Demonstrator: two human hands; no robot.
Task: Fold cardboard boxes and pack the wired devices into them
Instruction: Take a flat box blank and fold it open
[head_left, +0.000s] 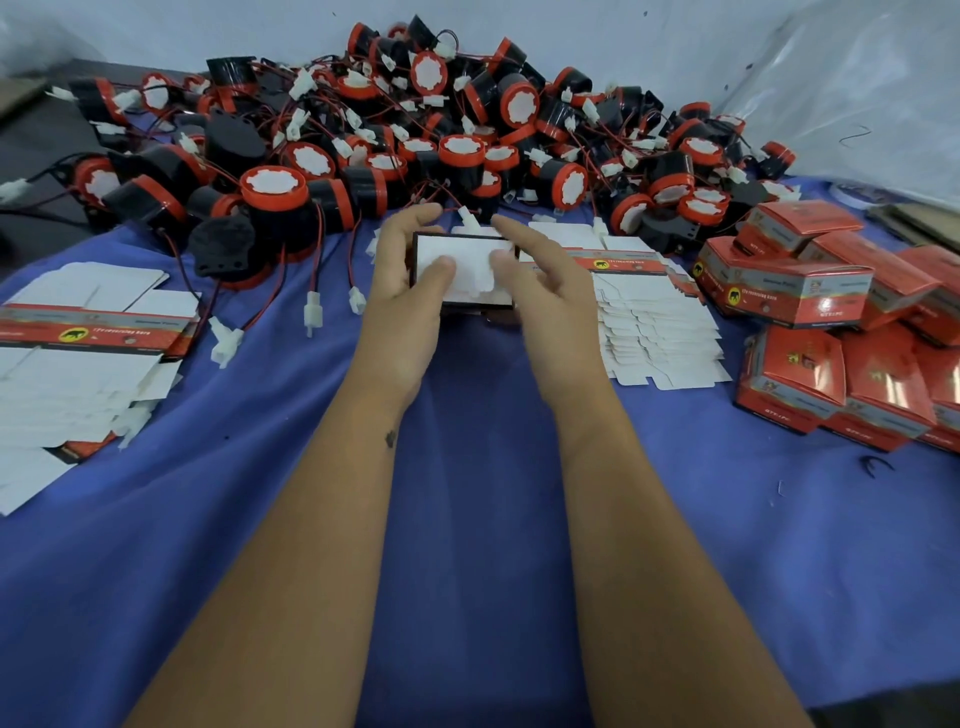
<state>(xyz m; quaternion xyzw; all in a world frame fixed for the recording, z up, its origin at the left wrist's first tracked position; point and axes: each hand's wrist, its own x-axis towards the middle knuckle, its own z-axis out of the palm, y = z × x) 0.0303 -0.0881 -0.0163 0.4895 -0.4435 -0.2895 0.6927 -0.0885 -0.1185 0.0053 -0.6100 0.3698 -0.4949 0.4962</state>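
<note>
Cardboard, white inside with a dark printed rim: one small rectangular box (464, 270) is held up between both hands over the blue cloth-covered worktop (467, 467), open face toward the camera. Its long axis runs side to side, from hand to hand. The left hand (402, 275) is curled round the left end, thumb pressed on the white flap, fingers wrapped behind the far edge. The right hand (540, 291) is at the right end, thumb on the flap, index finger stretched out over the far top edge; how the other fingers grip is blurred and cannot be told.

Both hands are equally near the box. A white plug connector (469, 218) with red and black wire is seen just beyond the box's far edge, between the two index fingers; whether its device already sits inside is hidden.

Judged step: end flaps being closed. The pile of black and red round wired devices (415, 130) lies straight ahead beyond the hands. Flat white box blanks (654, 322) are stacked just right of the right hand, more blanks (78, 353) well left of the left hand. Finished red boxes (810, 312) are stacked far right, so the right hand is judged the nearer one for setting this box down.
</note>
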